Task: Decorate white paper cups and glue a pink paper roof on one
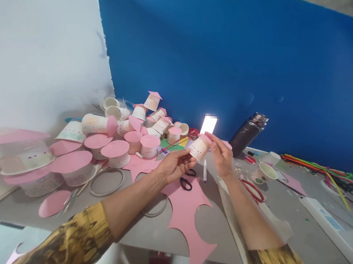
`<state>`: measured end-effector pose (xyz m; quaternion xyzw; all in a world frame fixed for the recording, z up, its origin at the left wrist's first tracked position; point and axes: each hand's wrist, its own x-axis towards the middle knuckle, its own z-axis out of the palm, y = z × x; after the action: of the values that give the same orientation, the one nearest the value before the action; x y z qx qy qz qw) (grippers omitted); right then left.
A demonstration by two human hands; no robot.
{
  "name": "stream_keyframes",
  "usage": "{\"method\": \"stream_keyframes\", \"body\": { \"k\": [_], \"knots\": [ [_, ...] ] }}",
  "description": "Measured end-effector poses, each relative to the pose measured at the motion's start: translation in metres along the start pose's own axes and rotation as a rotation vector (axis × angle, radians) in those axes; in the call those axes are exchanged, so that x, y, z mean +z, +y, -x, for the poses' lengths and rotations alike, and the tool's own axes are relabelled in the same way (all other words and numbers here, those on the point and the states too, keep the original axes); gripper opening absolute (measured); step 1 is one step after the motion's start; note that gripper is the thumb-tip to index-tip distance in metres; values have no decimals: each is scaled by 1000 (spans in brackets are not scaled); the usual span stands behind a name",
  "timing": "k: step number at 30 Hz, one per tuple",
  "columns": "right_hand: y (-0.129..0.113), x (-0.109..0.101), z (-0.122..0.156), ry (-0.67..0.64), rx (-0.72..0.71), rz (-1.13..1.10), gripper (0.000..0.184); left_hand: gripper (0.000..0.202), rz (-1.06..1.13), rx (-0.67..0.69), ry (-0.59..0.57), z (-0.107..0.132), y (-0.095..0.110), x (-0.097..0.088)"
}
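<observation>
Between both hands, a decorated white paper cup (198,149) with a pink paper top is held tilted above the table. My left hand (177,163) grips the cup's lower left side with fingers and thumb. On the other side, my right hand (221,154) has its fingers closed at the pink paper top (205,138). Below the hands lie black-handled scissors (186,184), partly hidden, and a white marker (205,171). A cut-up sheet of pink paper (186,216) with round cutouts spreads over the table's front edge.
Many pink-topped cups (115,149) are heaped at the left. Grey rings (107,182) lie nearer. A dark flask (248,133) leans by the blue wall, behind a patterned cup (263,173) and red-handled scissors (253,191). Colourful pipe cleaners (318,164) and a white power strip (326,221) are at right.
</observation>
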<state>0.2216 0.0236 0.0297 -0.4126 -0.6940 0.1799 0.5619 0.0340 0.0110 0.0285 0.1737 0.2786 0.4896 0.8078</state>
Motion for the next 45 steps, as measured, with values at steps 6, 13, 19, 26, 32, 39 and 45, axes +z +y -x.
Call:
{"method": "stream_keyframes", "body": {
  "k": [6, 13, 19, 26, 32, 39, 45],
  "knots": [
    [-7, 3, 0, 15, 44, -42, 41, 19, -52, -8, -24, 2, 1, 2],
    [5, 4, 2, -6, 93, -93, 48, 19, -93, 16, -11, 1, 2, 0],
    [5, 4, 3, -21, 82, -101, 53, 18, -109, 26, -20, 0, 0, 0],
    [5, 6, 3, -15, 86, -95, 51, 13, -117, 26, 13, 0, 1, 0],
    [19, 11, 0, 54, 223, -371, 54, 10, -165, 22, 108, 0, 0, 0],
    [16, 10, 4, 17, 148, -213, 54, 8, -160, 22, 119, 2, 1, 2],
    [4, 9, 7, -43, 79, -83, 50, 13, -145, 30, 123, 3, 2, 3]
  ]
}}
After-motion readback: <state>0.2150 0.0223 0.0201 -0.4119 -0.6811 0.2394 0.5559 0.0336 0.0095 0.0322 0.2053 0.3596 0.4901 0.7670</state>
